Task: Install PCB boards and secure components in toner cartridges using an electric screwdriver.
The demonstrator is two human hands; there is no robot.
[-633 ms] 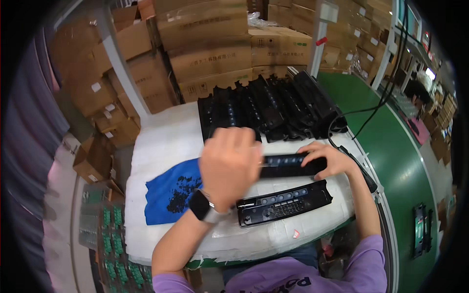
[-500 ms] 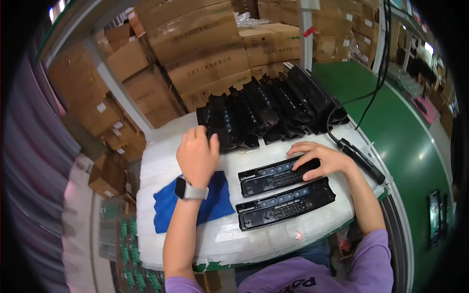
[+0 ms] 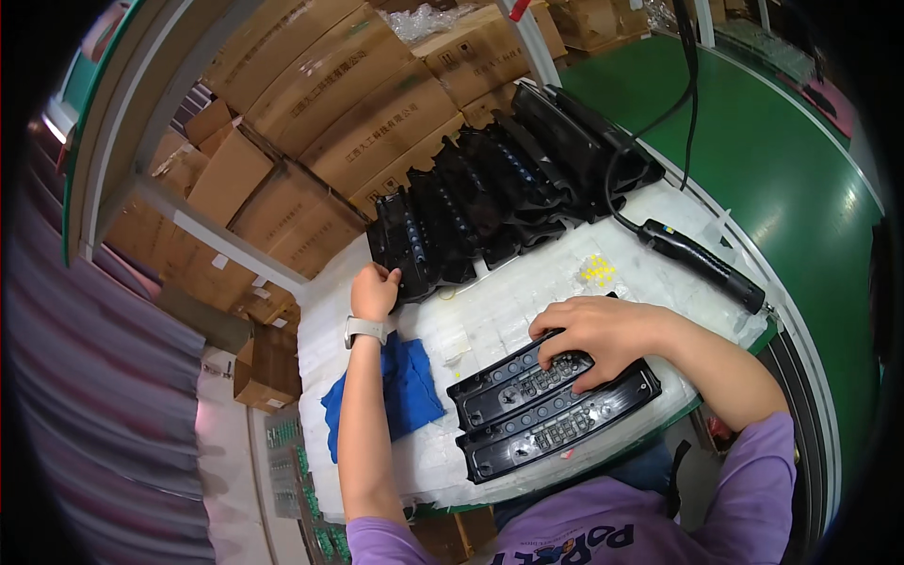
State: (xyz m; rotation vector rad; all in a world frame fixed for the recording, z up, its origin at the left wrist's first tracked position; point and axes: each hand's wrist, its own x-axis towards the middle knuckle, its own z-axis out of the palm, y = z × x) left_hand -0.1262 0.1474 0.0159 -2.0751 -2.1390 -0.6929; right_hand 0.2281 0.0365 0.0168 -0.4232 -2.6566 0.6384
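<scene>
Two black panels (image 3: 551, 414) lay side by side on the tabletop (image 3: 513, 297); my right hand (image 3: 607, 337) rested fingers-apart on one. My left hand (image 3: 375, 293) curled at a third panel's (image 3: 407, 247) edge, its grip unclear.

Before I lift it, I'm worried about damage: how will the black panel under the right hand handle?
That black panel is probably stiff, given its crisp moulded rim. It may be light for its size, looking like a shallow tray. A push toward the neighbouring panel could nudge that too, since it lies close alongside.
</scene>
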